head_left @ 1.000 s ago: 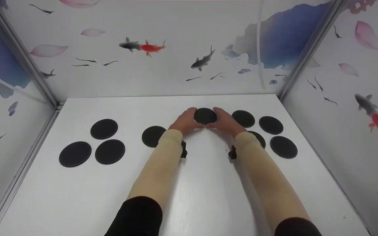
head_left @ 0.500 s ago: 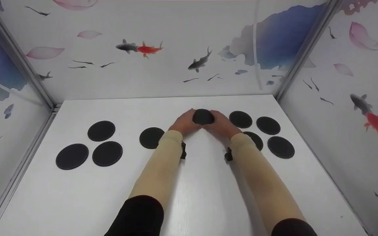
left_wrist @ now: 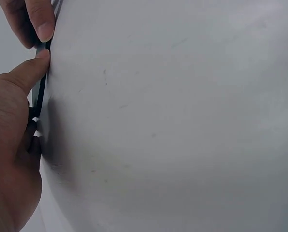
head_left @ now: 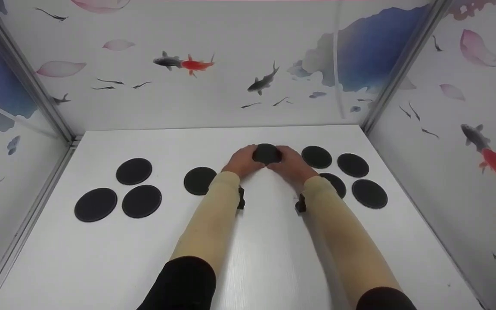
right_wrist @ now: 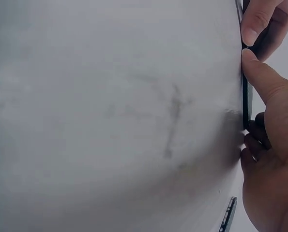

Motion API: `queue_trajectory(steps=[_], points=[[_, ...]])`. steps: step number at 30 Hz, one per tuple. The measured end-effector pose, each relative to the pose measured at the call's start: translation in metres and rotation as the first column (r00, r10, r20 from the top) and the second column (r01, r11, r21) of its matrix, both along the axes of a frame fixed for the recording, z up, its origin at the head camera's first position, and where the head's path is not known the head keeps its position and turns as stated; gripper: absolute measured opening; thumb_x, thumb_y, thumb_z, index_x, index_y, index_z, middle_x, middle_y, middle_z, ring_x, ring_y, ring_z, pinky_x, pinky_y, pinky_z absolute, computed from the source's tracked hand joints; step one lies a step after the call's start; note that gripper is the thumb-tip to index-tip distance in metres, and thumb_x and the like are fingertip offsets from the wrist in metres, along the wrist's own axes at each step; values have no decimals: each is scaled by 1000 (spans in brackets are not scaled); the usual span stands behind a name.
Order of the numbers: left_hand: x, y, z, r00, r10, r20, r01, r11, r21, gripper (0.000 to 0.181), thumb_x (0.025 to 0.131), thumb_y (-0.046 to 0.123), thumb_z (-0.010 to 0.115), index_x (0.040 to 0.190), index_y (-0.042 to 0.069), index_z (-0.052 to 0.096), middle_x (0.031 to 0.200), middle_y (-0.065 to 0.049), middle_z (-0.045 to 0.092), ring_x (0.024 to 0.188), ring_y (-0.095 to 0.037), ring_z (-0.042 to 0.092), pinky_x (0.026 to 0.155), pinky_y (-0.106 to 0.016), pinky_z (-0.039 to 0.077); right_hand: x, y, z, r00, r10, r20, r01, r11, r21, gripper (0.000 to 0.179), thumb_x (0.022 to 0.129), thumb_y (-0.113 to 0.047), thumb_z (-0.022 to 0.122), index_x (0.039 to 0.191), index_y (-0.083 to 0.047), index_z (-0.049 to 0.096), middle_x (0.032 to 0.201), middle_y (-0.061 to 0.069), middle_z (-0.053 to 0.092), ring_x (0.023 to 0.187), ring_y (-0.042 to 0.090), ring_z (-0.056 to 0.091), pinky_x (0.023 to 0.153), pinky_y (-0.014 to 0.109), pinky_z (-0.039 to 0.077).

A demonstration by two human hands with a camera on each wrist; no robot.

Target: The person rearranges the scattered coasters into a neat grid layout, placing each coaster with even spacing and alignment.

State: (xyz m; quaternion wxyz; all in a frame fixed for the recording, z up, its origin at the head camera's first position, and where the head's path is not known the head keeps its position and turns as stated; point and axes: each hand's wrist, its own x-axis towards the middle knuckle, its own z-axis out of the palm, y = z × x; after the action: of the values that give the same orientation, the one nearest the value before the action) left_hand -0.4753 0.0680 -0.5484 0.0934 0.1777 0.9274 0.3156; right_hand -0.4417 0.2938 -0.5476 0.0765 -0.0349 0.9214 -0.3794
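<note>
A black round coaster (head_left: 267, 153) is held between my two hands at the far middle of the white table (head_left: 269, 241). My left hand (head_left: 243, 162) grips its left edge, and my right hand (head_left: 292, 166) grips the right edge. Seen edge-on in the left wrist view, the coaster (left_wrist: 40, 92) has my left thumb on its near side, with fingers behind it. From the right wrist view, the right thumb (right_wrist: 262, 77) presses the near side of the rim, its tip close to the left thumb (right_wrist: 252, 29). Some fingers are hidden behind the coaster.
Three black coasters lie at left, one of them a front coaster (head_left: 96, 205). Another coaster (head_left: 199, 181) lies beside my left forearm. Several more, including a far coaster (head_left: 316, 156), lie at right, one partly behind my right sleeve. Patterned walls (head_left: 213, 103) enclose the table.
Over the second my hands have drawn slightly closer together around the coaster, the right hand covering more of its edge. The head view has shifted a little. The other coasters stay put.
</note>
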Motion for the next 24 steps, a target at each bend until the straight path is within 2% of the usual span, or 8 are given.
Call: queue_trajectory(steps=[6, 10, 15, 16, 17, 20, 23, 24], points=[[-1, 1, 1, 1000, 0, -20, 0, 1000, 6, 74, 105, 36, 80, 168, 16, 48, 169, -5, 52, 159, -27, 44, 131, -45, 33, 2, -1, 1, 999, -4, -45, 2, 999, -35, 71, 104, -39, 81, 166, -25, 50, 166, 0, 52, 157, 26, 43, 130, 52, 33], [-6, 1, -6, 1000, -8, -15, 8, 999, 31, 73, 102, 37, 83, 166, 18, 53, 166, -4, 55, 157, -26, 47, 130, -44, 35, 8, -2, 1, 999, -9, -47, 5, 996, -86, 69, 104, -33, 81, 165, -19, 51, 165, 5, 53, 156, 31, 45, 129, 54, 33], [-9, -1, -14, 998, -18, -54, 22, 997, 74, 69, 98, 36, 88, 159, 19, 61, 158, -2, 63, 152, -26, 53, 128, -44, 38, 10, -1, 0, 999, -19, -38, 14, 992, -122, 70, 102, -33, 84, 164, -19, 53, 164, 3, 54, 154, 28, 46, 129, 53, 34], [-8, -1, -14, 998, -14, -67, 19, 997, 79, 68, 98, 35, 89, 158, 18, 62, 157, -2, 64, 151, -26, 53, 128, -44, 39, 7, 1, -3, 999, -22, -44, 16, 993, -114, 71, 101, -34, 85, 163, -21, 54, 162, 0, 55, 154, 26, 47, 129, 50, 35], [-2, -2, -9, 997, -10, -77, 17, 996, 89, 67, 97, 33, 89, 157, 17, 63, 156, -3, 65, 151, -26, 54, 127, -44, 39, 5, 3, -6, 999, -25, -48, 19, 994, -109, 72, 100, -35, 86, 163, -22, 55, 162, -2, 56, 153, 23, 47, 128, 48, 35], [8, -4, 2, 994, -5, -111, 18, 994, 109, 66, 96, 31, 90, 154, 13, 65, 154, -7, 67, 148, -28, 56, 126, -45, 40, 7, 5, -3, 999, -13, -53, 4, 986, -169, 75, 98, -32, 88, 164, -19, 54, 163, 0, 55, 154, 24, 46, 129, 49, 35], [9, -4, 8, 994, -10, -113, 22, 994, 103, 67, 95, 31, 91, 154, 12, 66, 153, -7, 67, 148, -28, 57, 126, -45, 41, 6, 8, -1, 998, 5, -64, -18, 980, -197, 80, 96, -31, 90, 165, -16, 52, 165, 3, 54, 156, 25, 45, 130, 49, 33], [4, -3, 6, 994, -13, -111, 24, 995, 95, 69, 94, 34, 92, 154, 13, 65, 154, -6, 67, 147, -27, 56, 126, -44, 41, 6, 9, 0, 997, 11, -72, -25, 979, -201, 81, 95, -31, 91, 164, -14, 52, 165, 4, 54, 156, 26, 45, 130, 49, 32]])
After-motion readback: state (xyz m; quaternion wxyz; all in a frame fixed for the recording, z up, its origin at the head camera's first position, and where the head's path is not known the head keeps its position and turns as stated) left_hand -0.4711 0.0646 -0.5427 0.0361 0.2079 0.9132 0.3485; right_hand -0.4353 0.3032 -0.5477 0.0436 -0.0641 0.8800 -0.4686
